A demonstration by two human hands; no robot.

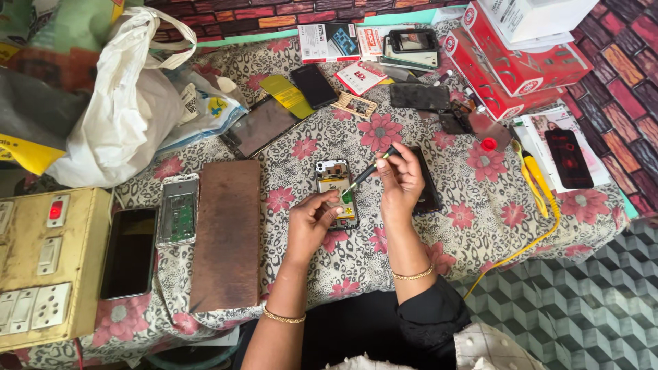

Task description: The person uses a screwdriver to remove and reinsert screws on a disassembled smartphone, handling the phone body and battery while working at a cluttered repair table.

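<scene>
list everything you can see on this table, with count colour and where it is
opened phone: 1, back off, yellow inside, centre
screwdriver: 1, dark with pale tip, over the opened phone
wooden block: 1, brown, left of centre
phone frame: 1, silver and green, beside the block
dark phone: 1, black, far left
switchboard: 1, cream, left edge
plastic bag: 1, white, upper left
red boxes: stack, upper right
yellow cable: 1, right
floral cloth: 1, covering the table
left hand: steadies the opened phone
right hand: holds the screwdriver
</scene>
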